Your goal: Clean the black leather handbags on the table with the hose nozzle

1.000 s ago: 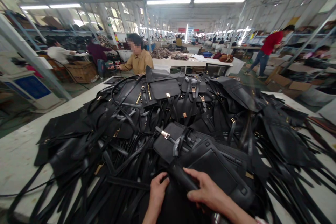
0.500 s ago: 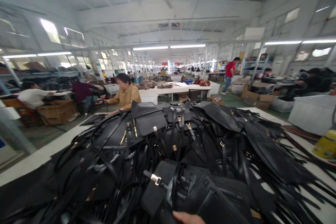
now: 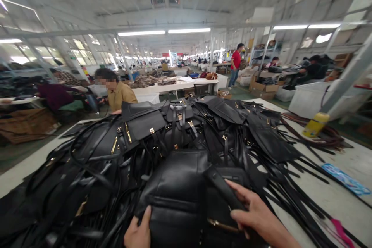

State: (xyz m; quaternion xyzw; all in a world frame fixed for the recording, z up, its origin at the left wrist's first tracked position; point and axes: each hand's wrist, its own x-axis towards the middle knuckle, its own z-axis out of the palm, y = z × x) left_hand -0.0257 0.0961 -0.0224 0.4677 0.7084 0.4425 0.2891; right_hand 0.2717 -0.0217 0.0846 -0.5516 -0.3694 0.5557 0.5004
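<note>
The head view looks down on a black leather handbag with gold-coloured metal fittings, lying flat on the near edge of a big heap of black leather bags and straps that covers the white counter. My left hand grips the bag's near left edge, thumb on top and fingers tucked beneath it. My right hand is closed around a black rolled leather handle that rises from the bag's right side.

I judge the bag to be soft and floppy, with moderate weight; the smooth leather looks a little slippery, and the straps of neighbouring bags could snag on it. The handle and the firm seamed edge seem the best places to hold, keeping clear of the gold-coloured bar near my right hand.

To the far right on the counter stands a tilted yellow bottle, with a blue plastic packet nearer. Across the heap to the far left, a person in a mustard shirt works; farther back stands a person in a red shirt.
</note>
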